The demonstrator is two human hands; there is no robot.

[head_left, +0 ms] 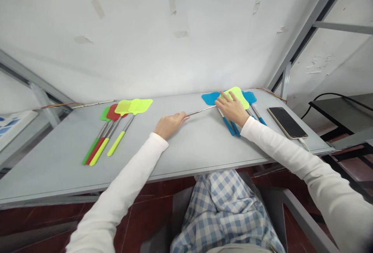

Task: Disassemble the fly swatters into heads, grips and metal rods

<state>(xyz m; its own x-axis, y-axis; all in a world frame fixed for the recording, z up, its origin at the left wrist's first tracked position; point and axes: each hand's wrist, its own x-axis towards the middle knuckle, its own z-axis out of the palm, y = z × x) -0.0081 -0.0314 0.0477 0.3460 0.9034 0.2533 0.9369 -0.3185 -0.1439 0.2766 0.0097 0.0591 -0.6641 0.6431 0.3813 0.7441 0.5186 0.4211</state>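
My left hand is closed round the handle end of a fly swatter whose thin metal rod runs right across the grey table. The rod ends in a yellow-green mesh head, and my right hand grips it at that head. This head lies on top of blue fly swatters with blue handles. At the left lies a separate pile of swatters with green, red and yellow heads and handles.
A dark phone with a cable lies near the table's right edge. A white wall stands behind the table, with a grey metal frame at the right. A black table stands further right. My checked trousers show below the table's front edge.
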